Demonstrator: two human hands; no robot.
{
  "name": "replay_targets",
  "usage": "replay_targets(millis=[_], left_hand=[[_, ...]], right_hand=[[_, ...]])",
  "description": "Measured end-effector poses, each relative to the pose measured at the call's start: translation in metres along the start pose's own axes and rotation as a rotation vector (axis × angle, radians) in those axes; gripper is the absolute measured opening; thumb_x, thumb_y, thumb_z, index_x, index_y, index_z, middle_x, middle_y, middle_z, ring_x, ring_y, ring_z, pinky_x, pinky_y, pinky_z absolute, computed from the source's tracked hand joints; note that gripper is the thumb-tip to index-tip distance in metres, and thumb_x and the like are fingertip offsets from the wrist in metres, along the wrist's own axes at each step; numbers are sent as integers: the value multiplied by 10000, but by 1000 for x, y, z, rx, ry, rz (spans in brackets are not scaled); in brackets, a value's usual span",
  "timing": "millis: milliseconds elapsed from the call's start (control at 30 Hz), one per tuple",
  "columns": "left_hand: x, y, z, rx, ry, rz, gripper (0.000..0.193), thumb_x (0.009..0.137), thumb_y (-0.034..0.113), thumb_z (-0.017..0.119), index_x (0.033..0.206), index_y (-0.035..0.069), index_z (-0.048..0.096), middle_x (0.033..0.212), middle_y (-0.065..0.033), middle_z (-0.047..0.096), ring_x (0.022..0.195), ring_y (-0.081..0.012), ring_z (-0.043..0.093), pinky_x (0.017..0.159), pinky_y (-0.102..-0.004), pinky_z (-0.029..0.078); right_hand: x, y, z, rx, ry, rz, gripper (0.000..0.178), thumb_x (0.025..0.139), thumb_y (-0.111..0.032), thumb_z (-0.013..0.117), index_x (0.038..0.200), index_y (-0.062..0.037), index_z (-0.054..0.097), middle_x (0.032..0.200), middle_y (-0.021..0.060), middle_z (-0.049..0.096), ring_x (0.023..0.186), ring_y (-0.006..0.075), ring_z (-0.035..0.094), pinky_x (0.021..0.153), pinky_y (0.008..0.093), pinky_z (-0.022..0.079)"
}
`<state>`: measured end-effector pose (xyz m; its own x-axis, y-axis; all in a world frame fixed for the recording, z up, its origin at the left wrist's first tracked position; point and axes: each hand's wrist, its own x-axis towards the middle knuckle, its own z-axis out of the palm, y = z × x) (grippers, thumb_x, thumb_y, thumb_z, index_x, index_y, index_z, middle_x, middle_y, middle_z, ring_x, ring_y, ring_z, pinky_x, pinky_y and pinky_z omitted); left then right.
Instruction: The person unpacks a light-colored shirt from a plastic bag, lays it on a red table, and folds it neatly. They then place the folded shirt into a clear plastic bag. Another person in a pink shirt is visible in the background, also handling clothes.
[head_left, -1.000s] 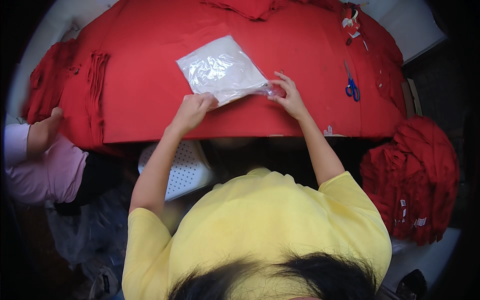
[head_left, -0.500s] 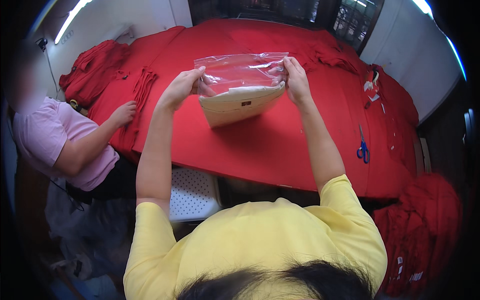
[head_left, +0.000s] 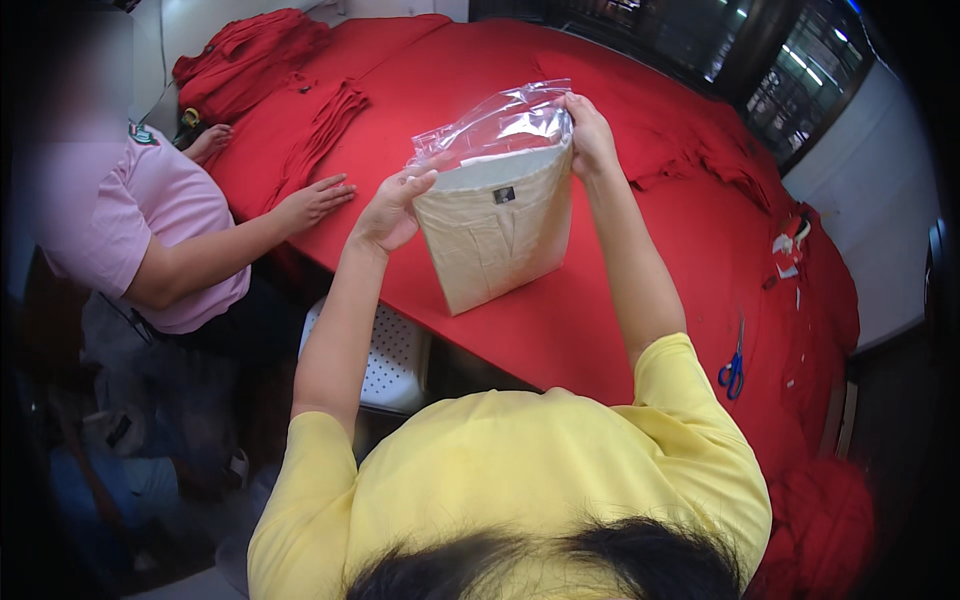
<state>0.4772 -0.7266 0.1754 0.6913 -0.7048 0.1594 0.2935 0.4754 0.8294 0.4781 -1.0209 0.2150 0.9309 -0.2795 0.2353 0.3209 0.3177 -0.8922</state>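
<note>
Between my hands a clear plastic bag stands tilted above the red-covered table. Inside it is a folded beige garment with a small dark label near its upper edge. My left hand pinches the bag's left upper side, with the thumb toward the garment's corner. At the bag's upper right corner, my right hand is closed on the plastic. The open-looking flap of the bag rises crumpled and shiny above the garment. Some fingertips are hidden behind the plastic.
Red fabric covers the table, with piles of red cloth at the far left. Blue-handled scissors lie at the right. A person in a pink shirt rests a hand on the table. A white perforated stool stands below the table edge.
The bag has tipped up, so more of the garment's front shows. My left hand has come lower and nearer. The view has turned, and the co-worker's hand now lies flatter on the cloth.
</note>
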Motion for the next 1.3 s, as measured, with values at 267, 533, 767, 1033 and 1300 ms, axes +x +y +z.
replay_targets(millis=[267,533,767,1033,1300], left_hand=[[-32,26,47,-48,63,114,454,965,117,458,1403,41,362,1364,-227,456,1250,-291,472,1046,-427,387],[-118,63,69,129,300,145,427,973,129,437,1369,-16,368,1324,-216,496,1238,-287,485,1043,-408,390],[-234,62,101,432,676,308,320,960,118,477,1244,-22,527,1211,-135,596,1187,-220,522,1032,-355,378],[-318,61,267,761,1146,205,307,982,147,446,1225,-27,521,1182,-135,617,1179,-183,511,1026,-322,357],[-423,9,340,886,1510,160,358,976,182,470,1271,-15,515,1156,-119,636,1152,-150,508,1012,-293,359]], right_hand=[[-8,-31,9,209,-362,123,257,967,-253,438,1064,-46,555,1037,149,647,887,206,607,758,367,506],[-17,-76,134,-843,-738,-390,484,857,-376,623,1184,-19,606,1135,108,640,1093,201,562,989,347,372],[-64,-16,269,-529,-1693,-294,254,816,-106,670,1009,56,634,931,99,669,891,145,621,820,310,490],[-173,-34,338,187,-1960,333,113,849,49,557,948,9,596,838,72,669,759,134,646,732,249,512],[-321,6,396,411,-1933,923,51,880,-9,595,927,6,607,815,72,621,709,150,623,672,270,550]])
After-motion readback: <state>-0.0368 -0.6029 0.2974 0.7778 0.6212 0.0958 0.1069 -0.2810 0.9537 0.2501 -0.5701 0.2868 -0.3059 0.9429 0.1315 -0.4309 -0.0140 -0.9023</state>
